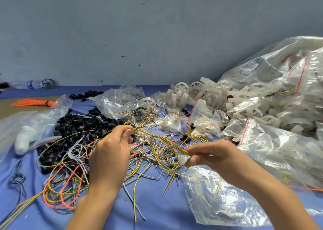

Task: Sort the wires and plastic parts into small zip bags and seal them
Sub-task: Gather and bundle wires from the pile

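I watch 2 hands work: the left hand [111, 151] and right hand [211, 155] each pinch an end of the yellow wire bundle [164, 141], held over the loose wire pile [70, 177]. I judge its loops may snag strands below, or splay and miss the zip bag [218, 194] beside the right hand.

Blue cloth [157, 212] under wires [75, 152], bags [218, 194]

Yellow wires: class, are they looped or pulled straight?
Looped: the yellow wires coil between left hand and right hand, both pinching them.
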`<action>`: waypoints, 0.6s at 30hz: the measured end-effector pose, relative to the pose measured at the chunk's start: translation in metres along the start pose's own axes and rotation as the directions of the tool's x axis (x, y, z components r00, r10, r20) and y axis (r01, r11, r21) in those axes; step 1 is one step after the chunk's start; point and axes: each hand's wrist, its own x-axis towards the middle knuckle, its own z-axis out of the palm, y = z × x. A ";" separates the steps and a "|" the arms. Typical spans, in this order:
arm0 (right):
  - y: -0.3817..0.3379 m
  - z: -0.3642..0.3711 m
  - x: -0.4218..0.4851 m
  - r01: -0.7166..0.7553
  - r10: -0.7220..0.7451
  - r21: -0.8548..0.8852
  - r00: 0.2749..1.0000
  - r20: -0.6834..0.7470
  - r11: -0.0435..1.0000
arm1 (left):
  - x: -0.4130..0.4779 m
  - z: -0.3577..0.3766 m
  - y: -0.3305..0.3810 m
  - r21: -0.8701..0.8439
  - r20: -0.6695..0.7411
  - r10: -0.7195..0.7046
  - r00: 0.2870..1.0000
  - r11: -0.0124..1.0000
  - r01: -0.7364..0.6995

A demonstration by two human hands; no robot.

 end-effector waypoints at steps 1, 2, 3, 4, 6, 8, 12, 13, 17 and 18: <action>0.001 0.000 -0.001 -0.012 0.012 -0.012 1.000 0.005 1.000 | 0.000 0.001 0.000 0.001 0.005 -0.014 1.000 1.000 0.014; 0.001 0.001 -0.002 -0.019 0.019 -0.029 1.000 0.014 0.999 | 0.000 0.002 -0.001 0.001 0.009 -0.027 1.000 1.000 0.027; 0.000 0.001 -0.003 -0.019 0.020 -0.035 0.999 0.031 0.999 | 0.000 0.003 -0.002 -0.001 0.014 -0.040 0.999 0.999 0.040; -0.003 0.002 -0.004 -0.018 0.019 -0.022 0.999 0.042 1.000 | 0.000 0.003 -0.003 -0.006 0.020 -0.055 0.998 0.998 0.055; -0.007 0.002 -0.005 -0.020 0.019 0.002 0.997 0.071 1.000 | 0.002 0.004 -0.007 -0.017 0.031 -0.091 0.995 0.996 0.092; -0.012 -0.002 -0.007 0.006 -0.006 0.004 0.998 0.068 1.000 | 0.004 0.005 -0.011 -0.013 0.037 -0.130 0.991 0.991 0.131; -0.014 -0.015 -0.009 0.046 -0.036 0.184 0.998 -0.058 0.982 | 0.009 0.001 -0.019 0.022 0.008 -0.197 0.980 0.980 0.197; -0.015 -0.017 -0.009 0.062 -0.037 0.266 0.995 -0.098 0.962 | 0.010 0.001 -0.020 0.028 0.000 -0.205 0.979 0.978 0.205; -0.019 -0.008 -0.002 0.058 0.087 0.579 0.972 -0.218 0.813 | 0.004 0.010 0.001 -0.373 0.169 -0.303 0.938 0.861 0.345; -0.020 0.000 0.001 0.041 0.126 0.626 0.968 -0.219 0.779 | -0.001 0.013 0.013 -0.491 0.267 -0.320 0.909 0.767 0.414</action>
